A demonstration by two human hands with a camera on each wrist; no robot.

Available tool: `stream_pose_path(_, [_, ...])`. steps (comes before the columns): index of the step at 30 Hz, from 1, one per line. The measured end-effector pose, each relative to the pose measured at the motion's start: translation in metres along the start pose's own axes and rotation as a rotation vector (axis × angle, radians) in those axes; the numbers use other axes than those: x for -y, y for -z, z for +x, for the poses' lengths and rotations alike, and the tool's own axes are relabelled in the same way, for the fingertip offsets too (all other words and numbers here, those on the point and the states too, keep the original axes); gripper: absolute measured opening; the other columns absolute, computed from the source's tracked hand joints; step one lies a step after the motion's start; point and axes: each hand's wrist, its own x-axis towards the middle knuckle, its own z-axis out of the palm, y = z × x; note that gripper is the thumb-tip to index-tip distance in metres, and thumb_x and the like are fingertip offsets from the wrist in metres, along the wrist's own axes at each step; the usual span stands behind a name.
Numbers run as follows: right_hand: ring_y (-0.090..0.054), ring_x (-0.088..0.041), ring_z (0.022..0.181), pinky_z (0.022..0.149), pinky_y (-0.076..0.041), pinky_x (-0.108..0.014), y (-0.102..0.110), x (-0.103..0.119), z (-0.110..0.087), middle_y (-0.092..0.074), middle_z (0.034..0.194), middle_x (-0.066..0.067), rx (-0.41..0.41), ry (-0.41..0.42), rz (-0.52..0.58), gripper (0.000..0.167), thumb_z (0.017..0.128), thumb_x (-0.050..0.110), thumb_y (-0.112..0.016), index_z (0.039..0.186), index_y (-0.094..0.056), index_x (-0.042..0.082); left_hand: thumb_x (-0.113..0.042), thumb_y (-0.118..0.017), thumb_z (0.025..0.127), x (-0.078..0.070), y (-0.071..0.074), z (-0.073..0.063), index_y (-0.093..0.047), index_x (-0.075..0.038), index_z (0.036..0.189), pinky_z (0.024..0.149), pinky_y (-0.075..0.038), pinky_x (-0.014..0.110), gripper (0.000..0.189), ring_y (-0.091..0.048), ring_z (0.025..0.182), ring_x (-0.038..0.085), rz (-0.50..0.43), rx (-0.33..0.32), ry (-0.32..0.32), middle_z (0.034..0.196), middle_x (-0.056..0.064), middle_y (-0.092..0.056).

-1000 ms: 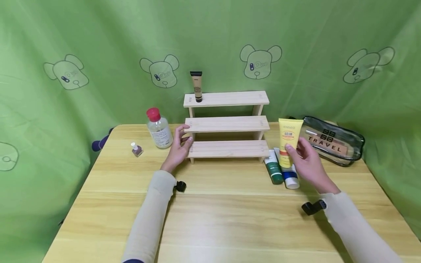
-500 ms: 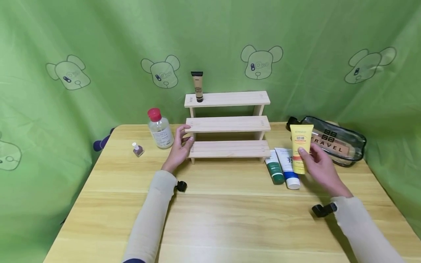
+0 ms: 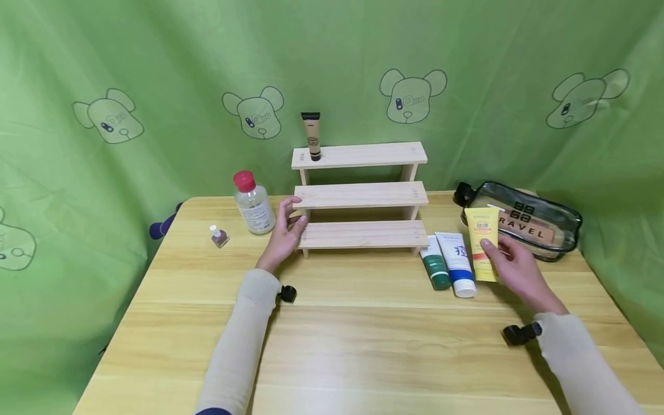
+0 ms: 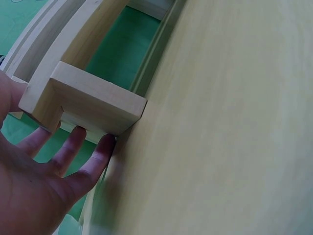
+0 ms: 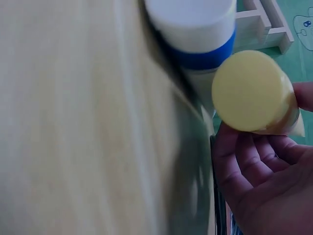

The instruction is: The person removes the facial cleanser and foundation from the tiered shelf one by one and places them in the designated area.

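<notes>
A yellow squeeze tube (image 3: 482,248) is pinched upside-right, cap downward, between the thumb and fingers of my right hand (image 3: 519,271); the right wrist view shows its round cap (image 5: 249,90) end-on. Just left of it lie a white tube with a blue band (image 3: 456,262) and a green-and-white tube (image 3: 434,265). At the left end of the three-tier wooden shelf (image 3: 361,196), my left hand (image 3: 283,236) holds the frame. Seen from the left wrist, its fingers (image 4: 71,147) reach against the bottom step's leg, the thumb by the board. A beige tube with a black cap (image 3: 312,138) stands on the top tier.
A clear travel pouch (image 3: 550,230) lies behind my right hand. A red-capped bottle (image 3: 254,207) and a small nail polish bottle (image 3: 219,236) stand left of the shelf. A green curtain (image 3: 353,57) hangs behind the wooden table (image 3: 363,346).
My right hand has carried the yellow tube rightward and lower, from over the two lying tubes to beside them, uncovering the blue-banded one. My left hand has stayed at the shelf.
</notes>
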Motion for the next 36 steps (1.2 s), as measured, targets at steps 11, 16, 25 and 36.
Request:
stream_pose_path(11, [-0.059,0.005,0.087,0.069,-0.048,-0.012,0.005,-0.016,-0.001,-0.067,0.130,-0.032,-0.002,0.018,-0.126,0.075,0.113,0.053,-0.051,0.155,-0.048,-0.009,-0.006,-0.054,0.112,0.003,0.000,0.001,-0.037,-0.024,0.155,0.122,-0.049,0.062,0.050,-0.051,0.146,0.050,-0.010,-0.004,0.002,0.165,0.024,-0.042])
stream_pose_path(16, [-0.069,-0.035,0.112,0.070,-0.045,-0.011,0.010,-0.020,-0.001,-0.063,0.139,-0.041,0.032,-0.011,-0.196,0.084,0.111,0.057,-0.051,0.157,-0.042,-0.013,-0.006,-0.054,0.111,0.006,0.000,0.002,-0.038,-0.022,0.154,0.121,-0.049,0.063,0.048,-0.052,0.145,0.050,-0.018,-0.005,-0.013,0.165,0.022,-0.042])
stream_pose_path(25, [-0.065,-0.030,0.101,0.069,-0.049,-0.020,0.015,-0.016,0.001,-0.067,0.128,-0.034,0.112,0.003,-0.284,0.085,0.112,0.057,-0.050,0.157,-0.041,-0.015,-0.007,-0.055,0.111,0.005,0.000,0.002,-0.039,-0.022,0.154,0.119,-0.050,0.063,0.048,-0.054,0.143,0.050,-0.035,-0.004,-0.007,0.163,0.024,-0.044])
stream_pose_path(36, [-0.064,-0.030,0.101,0.070,-0.050,-0.021,0.018,-0.011,-0.005,-0.068,0.120,-0.029,0.153,0.048,-0.328,0.079,0.113,0.050,-0.055,0.154,-0.043,-0.017,-0.007,-0.055,0.111,0.004,0.001,0.002,-0.038,-0.024,0.155,0.120,-0.051,0.061,0.050,-0.054,0.143,0.049,-0.031,-0.002,-0.005,0.165,0.022,-0.042])
